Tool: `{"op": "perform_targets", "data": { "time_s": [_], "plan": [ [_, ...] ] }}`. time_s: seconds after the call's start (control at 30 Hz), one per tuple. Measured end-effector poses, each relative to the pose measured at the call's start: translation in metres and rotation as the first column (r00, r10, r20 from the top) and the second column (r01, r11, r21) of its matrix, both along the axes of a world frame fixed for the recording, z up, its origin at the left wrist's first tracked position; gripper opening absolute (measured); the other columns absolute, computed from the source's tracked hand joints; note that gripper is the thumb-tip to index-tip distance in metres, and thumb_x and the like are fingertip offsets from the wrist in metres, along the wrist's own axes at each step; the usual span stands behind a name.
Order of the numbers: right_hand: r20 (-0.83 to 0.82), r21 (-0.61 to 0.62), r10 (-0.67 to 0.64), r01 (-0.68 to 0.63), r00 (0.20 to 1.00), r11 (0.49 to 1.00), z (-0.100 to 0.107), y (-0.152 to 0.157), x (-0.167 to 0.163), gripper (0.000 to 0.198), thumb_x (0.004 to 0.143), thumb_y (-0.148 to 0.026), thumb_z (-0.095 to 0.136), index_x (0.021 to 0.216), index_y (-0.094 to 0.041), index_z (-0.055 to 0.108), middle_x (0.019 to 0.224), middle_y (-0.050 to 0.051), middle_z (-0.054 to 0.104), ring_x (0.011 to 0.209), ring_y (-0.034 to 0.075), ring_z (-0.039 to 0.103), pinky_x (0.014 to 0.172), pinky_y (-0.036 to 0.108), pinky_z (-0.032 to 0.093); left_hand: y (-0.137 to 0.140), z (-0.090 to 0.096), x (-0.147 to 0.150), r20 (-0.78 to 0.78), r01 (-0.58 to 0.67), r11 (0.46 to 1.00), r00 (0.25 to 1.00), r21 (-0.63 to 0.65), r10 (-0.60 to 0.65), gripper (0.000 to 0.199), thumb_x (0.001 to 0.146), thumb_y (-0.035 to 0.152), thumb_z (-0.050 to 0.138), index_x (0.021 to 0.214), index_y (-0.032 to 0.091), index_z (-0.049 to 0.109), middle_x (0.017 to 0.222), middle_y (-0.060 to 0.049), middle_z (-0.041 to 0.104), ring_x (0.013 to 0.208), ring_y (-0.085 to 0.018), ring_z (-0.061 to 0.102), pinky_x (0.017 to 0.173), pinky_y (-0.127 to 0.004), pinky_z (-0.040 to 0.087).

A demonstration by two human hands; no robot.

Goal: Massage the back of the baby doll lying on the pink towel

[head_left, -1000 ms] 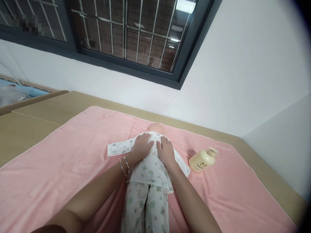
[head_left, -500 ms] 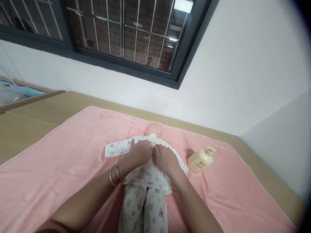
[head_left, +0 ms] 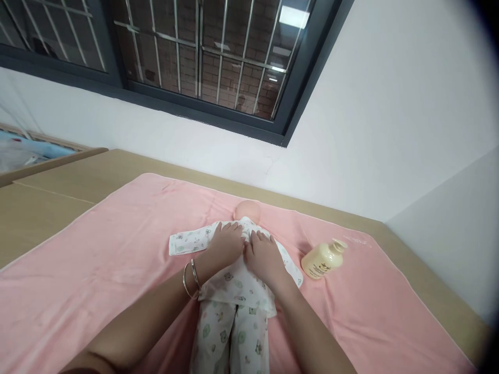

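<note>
A baby doll lies on its back, its smooth head (head_left: 248, 212) toward the wall. It wears a white printed top (head_left: 237, 288) and matching trousers (head_left: 218, 332). My left hand (head_left: 226, 243), with two bangles (head_left: 191, 280) at the wrist, rests on the chest of the top with its fingers stretched out. Beside it, my right hand (head_left: 265, 258) lies on the other half of the chest, fingers spread and pointing toward the collar. Both thumbs come close together at the middle of the top, and what lies beneath them is hidden.
A pink blanket (head_left: 113, 249) covers much of the wooden table (head_left: 54, 208). To the doll's right stands a cream pump bottle (head_left: 323, 259), tilted in view. A barred window (head_left: 218, 57) is in the wall behind. At far left is a wooden-edged bin (head_left: 35, 153) with blue contents.
The fingers of both hands, bent inward at the middle of the chest before, now lie straighter and flatter on the top. The view has shifted slightly; the doll and bottle stay in place.
</note>
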State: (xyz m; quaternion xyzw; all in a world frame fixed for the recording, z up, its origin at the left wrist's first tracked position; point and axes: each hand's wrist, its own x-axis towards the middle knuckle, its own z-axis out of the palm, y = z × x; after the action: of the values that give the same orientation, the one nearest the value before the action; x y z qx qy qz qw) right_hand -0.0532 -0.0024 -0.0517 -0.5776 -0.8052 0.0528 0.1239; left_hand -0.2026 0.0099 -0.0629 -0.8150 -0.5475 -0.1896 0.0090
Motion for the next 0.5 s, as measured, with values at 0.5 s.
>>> {"op": "perform_targets", "data": {
  "time_s": [0.5],
  "plan": [
    [-0.04,-0.006,-0.102,0.102,0.994,0.995,-0.02,0.023,-0.002,0.057,0.101,-0.039,0.025,0.144,-0.004,0.04,0.149,0.021,0.037,0.14,0.033,0.029,0.114,0.053,0.015,0.014,-0.021,0.0,0.062,-0.139,0.99,0.988,-0.005,0.139,0.035,0.094,0.029,0.037,0.121,0.017,0.056,0.135,-0.017,0.055,0.13,-0.032,0.046,0.107,-0.058,0.033]
  ]
}}
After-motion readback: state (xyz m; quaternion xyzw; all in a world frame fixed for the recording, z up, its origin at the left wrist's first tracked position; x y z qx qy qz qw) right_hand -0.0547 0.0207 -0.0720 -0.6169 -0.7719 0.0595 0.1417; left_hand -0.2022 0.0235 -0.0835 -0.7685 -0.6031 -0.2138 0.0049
